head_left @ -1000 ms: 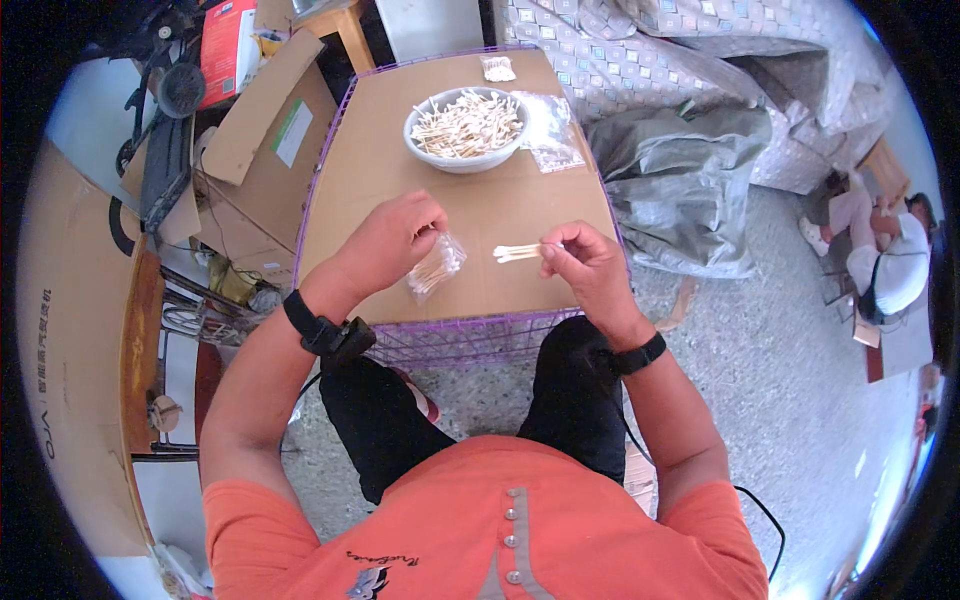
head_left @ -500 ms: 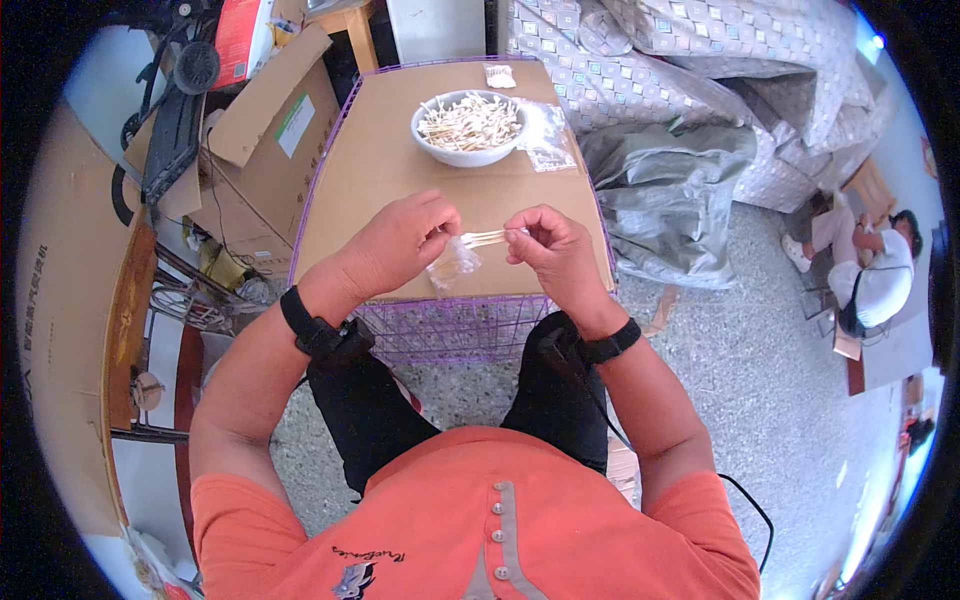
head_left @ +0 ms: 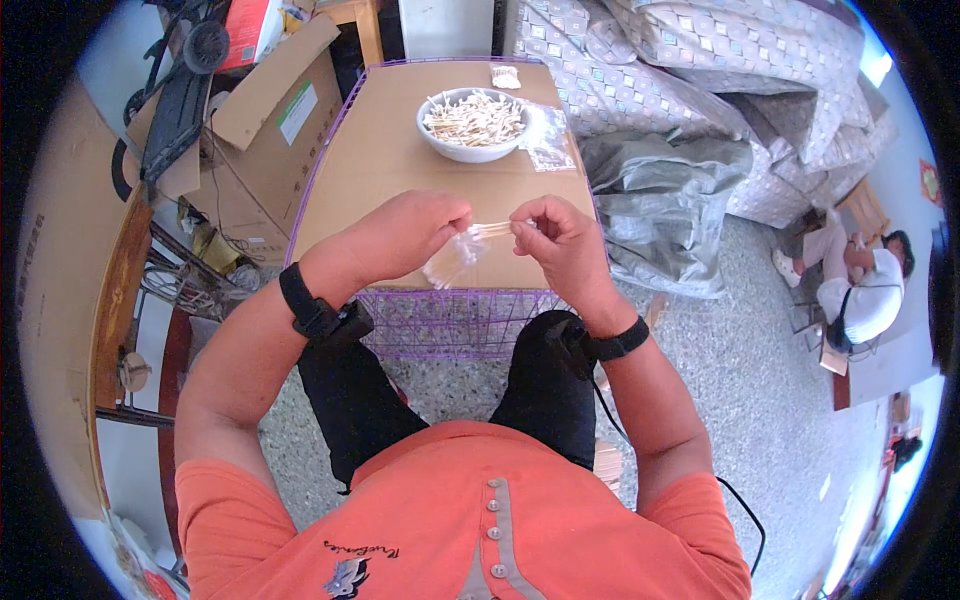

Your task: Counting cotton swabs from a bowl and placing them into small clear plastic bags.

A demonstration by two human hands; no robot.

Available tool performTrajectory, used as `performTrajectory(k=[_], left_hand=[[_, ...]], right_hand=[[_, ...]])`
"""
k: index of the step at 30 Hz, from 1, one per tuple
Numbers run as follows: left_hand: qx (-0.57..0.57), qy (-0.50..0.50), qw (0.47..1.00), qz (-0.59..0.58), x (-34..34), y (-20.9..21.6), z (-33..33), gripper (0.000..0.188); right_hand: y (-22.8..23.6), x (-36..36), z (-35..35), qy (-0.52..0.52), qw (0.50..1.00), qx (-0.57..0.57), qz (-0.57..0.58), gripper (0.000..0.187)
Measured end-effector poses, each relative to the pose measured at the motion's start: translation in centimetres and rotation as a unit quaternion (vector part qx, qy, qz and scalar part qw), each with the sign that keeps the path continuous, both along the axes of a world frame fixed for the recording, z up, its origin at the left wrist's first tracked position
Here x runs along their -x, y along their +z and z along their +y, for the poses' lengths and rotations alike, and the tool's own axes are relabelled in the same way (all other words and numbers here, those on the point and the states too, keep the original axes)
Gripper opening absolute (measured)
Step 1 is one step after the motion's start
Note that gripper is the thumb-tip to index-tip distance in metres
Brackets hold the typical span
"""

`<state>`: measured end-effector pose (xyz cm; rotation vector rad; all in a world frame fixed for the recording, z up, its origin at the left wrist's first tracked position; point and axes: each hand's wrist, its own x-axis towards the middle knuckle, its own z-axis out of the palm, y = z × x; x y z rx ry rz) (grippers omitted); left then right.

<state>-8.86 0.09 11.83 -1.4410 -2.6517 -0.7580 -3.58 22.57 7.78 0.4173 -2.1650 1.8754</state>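
Observation:
My left hand point(head_left: 425, 228) is closed on a small clear plastic bag point(head_left: 452, 262) that hangs below its fingers. Pinched in my right hand point(head_left: 557, 238) are a few cotton swabs point(head_left: 493, 229), lying level, their left ends at the mouth of the bag. Both hands are over the near part of the cardboard tabletop point(head_left: 375, 160). Beyond them a pale bowl point(head_left: 470, 153) is heaped with loose cotton swabs point(head_left: 475, 118). Several clear plastic bags point(head_left: 547, 140) lie flat against the bowl's right side. At the far edge is a small filled packet of swabs point(head_left: 506, 77).
Purple wire mesh point(head_left: 460, 325) supports the tabletop in front of my knees. Cardboard boxes point(head_left: 270, 140) crowd the left. Grey sacking point(head_left: 660, 200) and wrapped patterned bundles point(head_left: 690, 70) stand to the right. Another person point(head_left: 868, 290) sits at the far right.
The swabs and bag stay between my hands, with only a slight shift of the fingers. The whole view has tilted a little.

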Motion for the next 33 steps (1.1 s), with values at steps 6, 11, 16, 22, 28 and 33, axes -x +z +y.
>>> performTrajectory(k=[6, 11, 16, 22, 28, 33], left_hand=[[-0.01, 0.002, 1.0, -0.003, -0.3, 0.2, 0.0, 0.007], [-0.024, 0.003, 0.999, -0.028, -0.3, -0.1, 0.1, 0.008], [-0.032, -0.026, 0.999, 0.003, -0.5, 0.7, 1.0, 0.008], [-0.062, 0.008, 0.995, -0.073, -0.7, 1.7, 1.7, 0.008], [-0.111, 0.044, 0.987, -0.104, -0.2, 0.6, 0.5, 0.009], [-0.133, 0.069, 0.982, -0.115, 0.1, -0.1, -0.9, 0.009]], right_hand=[[-0.3, 0.0, 0.2, 0.007, 0.999, 0.028, -0.029, 0.003], [0.2, -0.1, -0.2, 0.017, 0.996, -0.086, -0.027, 0.005], [1.0, 0.6, -0.5, 0.012, 0.984, -0.17, 0.043, 0.005], [2.0, 1.1, -0.9, 0.03, 0.974, -0.216, 0.058, 0.01], [1.7, 1.2, -1.8, 0.039, 0.965, -0.25, 0.073, 0.017], [0.1, 1.1, -1.3, 0.03, 0.957, -0.24, 0.159, 0.047]])
